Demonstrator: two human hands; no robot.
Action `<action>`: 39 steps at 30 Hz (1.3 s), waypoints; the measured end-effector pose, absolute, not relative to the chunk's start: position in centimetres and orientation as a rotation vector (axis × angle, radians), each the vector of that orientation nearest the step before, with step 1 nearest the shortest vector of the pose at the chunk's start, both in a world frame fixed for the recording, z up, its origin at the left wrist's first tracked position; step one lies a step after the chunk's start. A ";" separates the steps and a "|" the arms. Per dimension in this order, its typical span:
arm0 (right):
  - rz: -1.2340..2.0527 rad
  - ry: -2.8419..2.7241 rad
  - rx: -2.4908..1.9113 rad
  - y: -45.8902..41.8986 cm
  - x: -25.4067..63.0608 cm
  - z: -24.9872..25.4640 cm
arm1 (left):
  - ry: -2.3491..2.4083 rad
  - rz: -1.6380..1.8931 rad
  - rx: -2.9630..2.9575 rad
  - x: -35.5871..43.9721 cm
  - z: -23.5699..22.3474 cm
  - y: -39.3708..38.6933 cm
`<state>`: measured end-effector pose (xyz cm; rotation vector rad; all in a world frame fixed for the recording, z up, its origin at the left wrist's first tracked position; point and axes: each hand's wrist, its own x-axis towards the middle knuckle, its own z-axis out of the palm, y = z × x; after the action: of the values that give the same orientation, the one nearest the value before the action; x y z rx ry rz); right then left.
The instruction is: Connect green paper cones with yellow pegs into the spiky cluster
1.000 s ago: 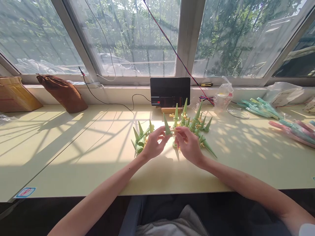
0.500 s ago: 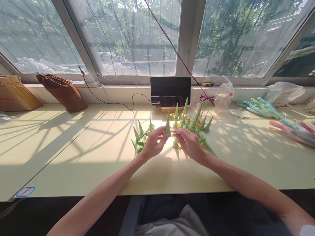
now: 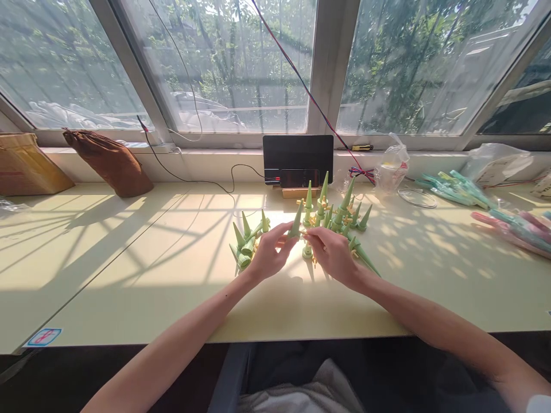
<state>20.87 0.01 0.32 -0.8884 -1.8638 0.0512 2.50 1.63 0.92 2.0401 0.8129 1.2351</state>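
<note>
While windows light the table, left fingers pinch a green cone, right fingers' grip unclear.

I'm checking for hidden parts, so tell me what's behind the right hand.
Several green cones and small yellow pieces show behind the right hand. Whatever the hand itself covers in that cluster cannot be seen.

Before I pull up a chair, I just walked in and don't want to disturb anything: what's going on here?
A person at a table holds a green cone tip-up in the left hand. The right hand has its fingertips close to the cone's base; whatever they pinch is too small to tell. More green cones lie and stand on the table, one group by the left hand, another beyond the right.
</note>
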 end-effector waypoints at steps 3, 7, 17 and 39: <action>0.174 -1.829 -0.975 -0.3 20.7 0.6 | 0.796 1.229 2.064 2.5 0.8 1.7; 0.351 -1.783 -1.019 -0.8 20.4 1.2 | 0.776 1.226 2.097 2.5 0.8 1.6; 1.004 -1.500 -0.972 -1.1 19.9 1.5 | 0.798 1.262 2.191 2.6 0.7 1.3; 1.120 -1.677 -0.961 -1.6 20.6 0.0 | 0.965 1.172 2.307 1.6 -0.5 0.0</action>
<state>20.61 -1.65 0.01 -0.9607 -1.6773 1.1199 1.58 0.02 -0.49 2.3068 0.9648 1.1716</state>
